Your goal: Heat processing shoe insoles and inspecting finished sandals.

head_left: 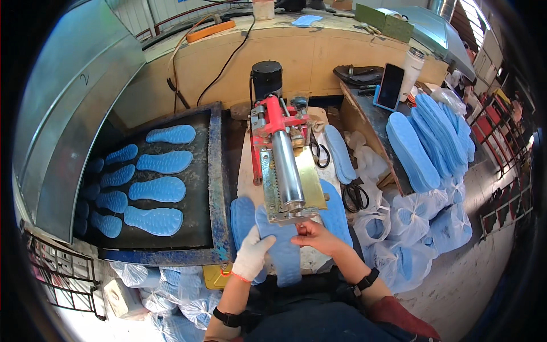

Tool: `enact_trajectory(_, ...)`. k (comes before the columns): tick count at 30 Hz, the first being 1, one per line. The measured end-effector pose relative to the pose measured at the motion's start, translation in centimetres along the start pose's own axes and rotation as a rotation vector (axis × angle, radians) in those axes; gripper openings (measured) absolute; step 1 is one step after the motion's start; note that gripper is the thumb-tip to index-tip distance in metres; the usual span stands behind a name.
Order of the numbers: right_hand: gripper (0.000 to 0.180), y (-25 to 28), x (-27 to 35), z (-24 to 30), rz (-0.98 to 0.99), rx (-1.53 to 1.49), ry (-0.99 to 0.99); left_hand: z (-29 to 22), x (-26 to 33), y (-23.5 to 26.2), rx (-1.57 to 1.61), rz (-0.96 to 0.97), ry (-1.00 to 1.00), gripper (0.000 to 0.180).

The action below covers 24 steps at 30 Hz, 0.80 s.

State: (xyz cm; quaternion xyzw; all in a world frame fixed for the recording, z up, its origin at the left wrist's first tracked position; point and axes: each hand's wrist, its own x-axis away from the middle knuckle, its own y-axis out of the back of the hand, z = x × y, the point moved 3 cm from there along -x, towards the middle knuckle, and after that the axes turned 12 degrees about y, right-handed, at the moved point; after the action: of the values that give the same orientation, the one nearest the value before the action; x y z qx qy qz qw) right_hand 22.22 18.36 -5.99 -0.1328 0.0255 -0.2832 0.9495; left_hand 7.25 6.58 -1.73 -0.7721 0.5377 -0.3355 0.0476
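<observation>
My left hand [252,255], in a white glove, grips the left edge of a blue insole [286,257] at the front of a small red machine [274,113] with a shiny metal roller [287,171]. The upper end of that insole lies under the machine's front plate. My bare right hand [317,237] pinches the insole's right edge just below the plate. More blue insoles [241,219] lie beside my left hand, partly hidden by it. To the right of the roller are another blue insole [335,214] and, farther back, one more [340,153].
At left, several blue insoles [164,162] lie spaced out on a dark conveyor bed [196,148] beneath a metal hood [85,74]. A side table at right bears stacked insoles [430,142], a phone [390,85] and a white bottle [411,71]. Filled plastic bags [399,262] sit below.
</observation>
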Motion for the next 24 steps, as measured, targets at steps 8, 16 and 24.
enact_trajectory(8,0.014,9.0,0.1,-2.0,-0.339,0.534,0.154,-15.1,-1.7,-3.6,-1.153,-0.478,-0.601,0.057)
enact_trajectory(16,0.011,9.6,0.2,-3.2,-0.431,0.324,0.096,-15.3,-4.1,-6.1,-1.882,-0.464,-0.503,0.044)
enact_trajectory(24,0.01,9.9,0.1,-3.5,-0.419,0.291,0.085,-13.8,1.0,-6.4,-1.9,-0.345,-0.656,0.042)
